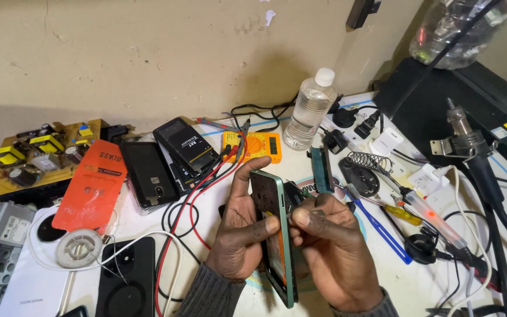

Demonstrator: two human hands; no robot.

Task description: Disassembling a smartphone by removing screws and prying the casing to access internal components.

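Gripping the green phone edge-on at frame centre, left hand clenched while right hand pinches its rim, risks a slip cracking it.

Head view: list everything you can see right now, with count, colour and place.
phone: one, green-edged, on edge between both hands
multimeter: one, yellow, centre back
water bottle: one, clear, white cap, by wall
black phones: two, left of centre
orange packet: one, left
circuit board: one, yellow parts, far left
screwdriver: one, yellow handle, right
hot-air tool: one, black, far right
table: one, white
left hand: grip on phone
right hand: pinching at phone's edge
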